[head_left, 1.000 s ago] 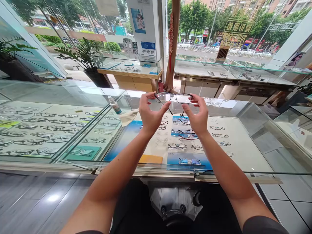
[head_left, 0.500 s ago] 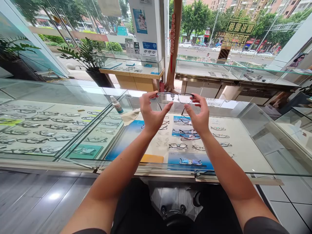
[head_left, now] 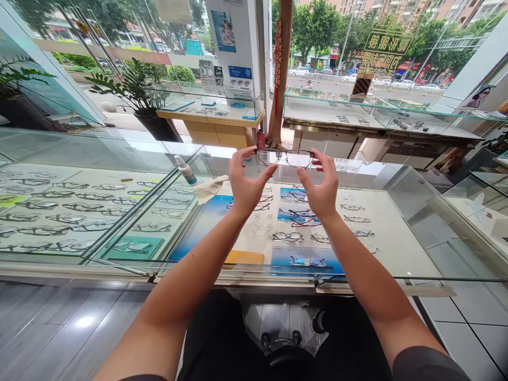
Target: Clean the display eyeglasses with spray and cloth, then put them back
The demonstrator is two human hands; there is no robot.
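Note:
A pair of dark-rimmed eyeglasses is held up above the glass counter, spanning both hands. My left hand pinches the frame's left end, with the thumb below and fingers above. At the opposite end, my right hand grips it in the same way. The lenses are see-through, and the temples are mostly hidden. On the counter to the left stand a white spray bottle with a blue lower part and a crumpled beige cloth.
Beneath the glass top of the display case lie several eyeglasses, blue display cards and a yellow-orange item. Another case on the left holds rows of frames. A wooden post and potted plant stand beyond.
The eyeglasses have tilted, so their temples, visible hanging below the lenses before, now barely show. Both hands keep their hold, and the whole view has shifted slightly.

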